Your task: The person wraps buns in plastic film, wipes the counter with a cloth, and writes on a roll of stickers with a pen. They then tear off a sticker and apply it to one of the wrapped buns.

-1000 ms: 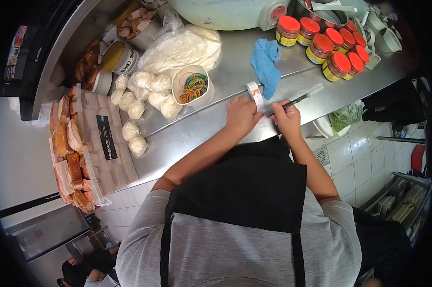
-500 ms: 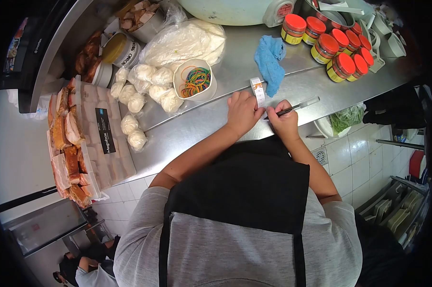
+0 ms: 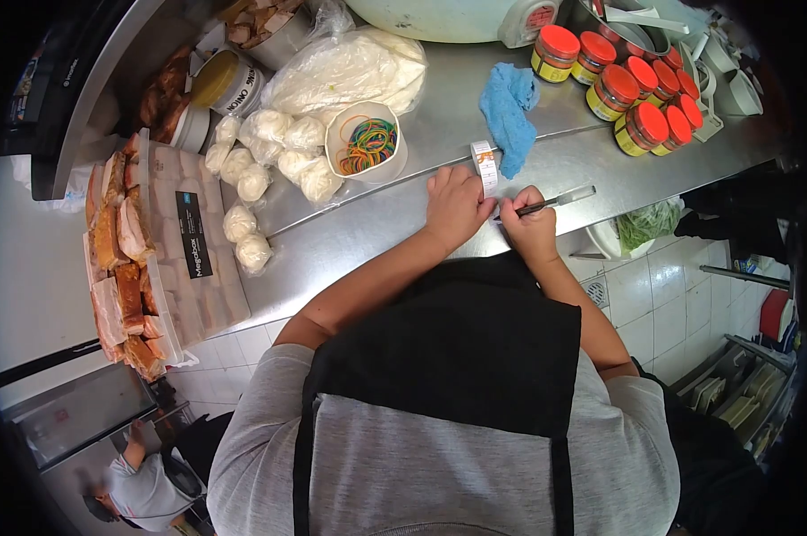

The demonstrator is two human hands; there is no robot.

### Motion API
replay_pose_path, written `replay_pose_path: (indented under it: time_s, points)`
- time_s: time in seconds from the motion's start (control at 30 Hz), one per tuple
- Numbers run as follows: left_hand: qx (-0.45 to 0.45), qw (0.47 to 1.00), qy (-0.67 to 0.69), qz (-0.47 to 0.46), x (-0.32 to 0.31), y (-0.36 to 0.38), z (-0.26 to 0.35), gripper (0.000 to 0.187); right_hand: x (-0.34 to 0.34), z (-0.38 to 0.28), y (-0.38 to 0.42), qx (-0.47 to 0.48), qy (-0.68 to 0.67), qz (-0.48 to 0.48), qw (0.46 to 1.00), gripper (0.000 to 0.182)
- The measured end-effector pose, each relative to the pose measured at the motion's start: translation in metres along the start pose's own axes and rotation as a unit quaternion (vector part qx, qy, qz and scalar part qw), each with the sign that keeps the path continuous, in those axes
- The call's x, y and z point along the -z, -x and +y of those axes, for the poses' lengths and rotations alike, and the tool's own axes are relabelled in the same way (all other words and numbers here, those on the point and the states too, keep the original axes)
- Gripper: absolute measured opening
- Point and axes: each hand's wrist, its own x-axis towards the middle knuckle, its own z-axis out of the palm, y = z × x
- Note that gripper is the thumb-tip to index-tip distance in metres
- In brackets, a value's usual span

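Head view: at the far left, slabs of roasted meat show rough, browned rind and pale fat, against a clear plastic box with a black label. Next come rounded white balls in thin, crinkled wrap, then a pale, many-sided tub holding a springy tangle of coloured rubber bands.

Near the middle of the smooth metal table, my left grip lies palm down, fingers bent, against a white printed label strip; whether it pinches or only presses the strip, I cannot tell. The strip looks light, thin and easily creased, so an edge is the place to hold it. Just right of it lies a soft, rumpled blue cloth.

My right grip is closed around a slim black pen, its clear end pointing up and right. It should be light, stiff and smooth, best held low on the barrel. Farther right, jars with round, glossy red lids cluster together.
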Motion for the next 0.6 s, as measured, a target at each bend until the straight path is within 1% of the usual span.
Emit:
replay_pose_path:
  time_s: [0.2,0.4,0.5,0.6]
  points:
    - [-0.003,1.0,0.002,0.018,-0.0019,0.0,0.0001,0.021,-0.0006,-0.0001,0.0001,0.0,0.009,-0.002,1.0,0.023]
    - [0.005,1.0,-0.01,0.007,-0.0005,0.0001,0.001,0.018,-0.0027,-0.0015,0.0018,0.005,0.022,0.008,1.0,0.023]
    - [0.004,1.0,0.01,0.016,0.0053,0.0005,0.0039,0.017,-0.0033,0.0009,0.0013,0.006,0.017,0.006,1.0,0.023]
    - [0.009,1.0,0.012,-0.004,0.0057,0.0016,0.0035,0.018,-0.0028,0.0025,0.0015,0.013,0.021,0.006,1.0,0.023]
